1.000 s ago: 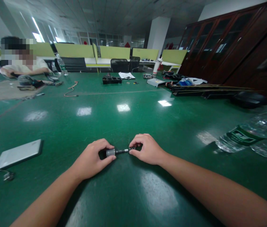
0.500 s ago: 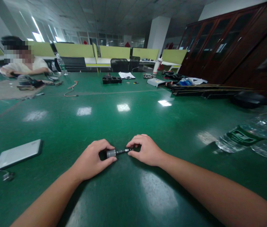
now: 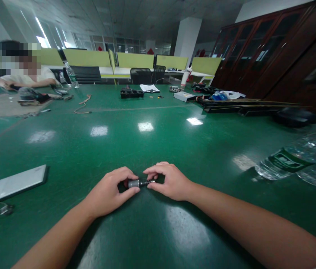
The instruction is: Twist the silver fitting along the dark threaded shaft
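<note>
My left hand (image 3: 113, 192) is closed around a short grey cylinder (image 3: 133, 184), thumb on the near side and fingers on the far side. From the cylinder's right end a thin dark shaft (image 3: 143, 183) sticks out, its outer end ringed like a thread or a coil. My right hand (image 3: 169, 181) curls about that ringed end, with the thumb beside it and the index finger arched above. How firmly the right fingers press is hard to see. The piece lies level, close to the green tabletop (image 3: 124, 145).
At left lies a white slab-shaped device (image 3: 19, 183) with a cable. Clear plastic bottles (image 3: 289, 160) lie at right. Farther off are a black tray (image 3: 132, 93), a clipboard (image 3: 149, 88), dark strips (image 3: 247, 105) and a person (image 3: 27, 76) seated at far left.
My right hand has shifted left, closer to the left hand. Its fingers have slid along the shaft and opened slightly, so the ringed end shows more. The left hand has barely moved.
</note>
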Motion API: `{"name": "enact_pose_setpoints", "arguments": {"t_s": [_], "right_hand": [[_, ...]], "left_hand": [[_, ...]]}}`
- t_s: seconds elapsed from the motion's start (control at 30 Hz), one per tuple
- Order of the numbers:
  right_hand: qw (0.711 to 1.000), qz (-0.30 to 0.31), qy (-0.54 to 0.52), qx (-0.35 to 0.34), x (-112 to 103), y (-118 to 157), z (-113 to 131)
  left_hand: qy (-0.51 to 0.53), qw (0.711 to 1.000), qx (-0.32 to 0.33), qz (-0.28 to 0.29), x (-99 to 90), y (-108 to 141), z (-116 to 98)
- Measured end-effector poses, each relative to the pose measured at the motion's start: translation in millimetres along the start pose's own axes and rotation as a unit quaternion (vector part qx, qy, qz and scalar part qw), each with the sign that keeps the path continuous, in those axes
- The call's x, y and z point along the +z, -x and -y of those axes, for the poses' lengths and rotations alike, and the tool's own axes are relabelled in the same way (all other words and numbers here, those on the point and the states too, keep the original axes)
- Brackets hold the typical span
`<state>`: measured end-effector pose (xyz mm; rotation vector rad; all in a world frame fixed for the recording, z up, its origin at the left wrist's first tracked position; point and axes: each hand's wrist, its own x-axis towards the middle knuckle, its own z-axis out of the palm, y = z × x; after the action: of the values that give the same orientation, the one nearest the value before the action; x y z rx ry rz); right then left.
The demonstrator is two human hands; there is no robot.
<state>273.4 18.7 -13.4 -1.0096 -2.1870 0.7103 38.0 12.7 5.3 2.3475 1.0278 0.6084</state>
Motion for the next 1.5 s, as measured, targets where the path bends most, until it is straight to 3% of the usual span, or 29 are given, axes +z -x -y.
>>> {"name": "enact_pose_setpoints", "arguments": {"t_s": [0.4,1.5], "right_hand": [[0.998,0.023,0.050,-0.013,1.6,-1.2,-1.8],[0.995,0.050,0.048,-0.066,-1.7,1.1,2.0]], "left_hand": [[-0.005,1.000,-0.002,0.011,4.1,-0.3,-5.3],[0.000,1.000,0.004,-0.001,5.8,-1.7,-5.8]]}}
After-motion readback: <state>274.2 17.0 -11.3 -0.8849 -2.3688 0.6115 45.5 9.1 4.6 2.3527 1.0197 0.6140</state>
